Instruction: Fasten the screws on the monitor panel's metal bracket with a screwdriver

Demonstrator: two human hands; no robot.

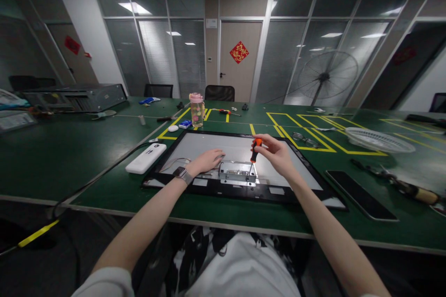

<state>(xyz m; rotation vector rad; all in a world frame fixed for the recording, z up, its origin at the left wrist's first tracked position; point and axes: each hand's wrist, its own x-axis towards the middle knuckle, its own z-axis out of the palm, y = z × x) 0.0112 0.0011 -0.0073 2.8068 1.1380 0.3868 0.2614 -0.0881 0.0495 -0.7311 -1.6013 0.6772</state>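
A flat panel with a black frame lies on the green table, its pale back facing up. Near its front edge sits a silver metal bracket. My right hand grips an orange and black screwdriver by the handle, upright, with its tip down at the bracket's right end. My left hand, wearing a watch on the wrist, rests palm down on the panel at the bracket's left end, fingers stretched out; nothing shows in it. Thin wires run across the panel's left side.
A white power bank lies left of the panel, a black phone-like slab to its right. Behind stand a pink-lidded bottle and a blue box. A white basket and glasses are at the right.
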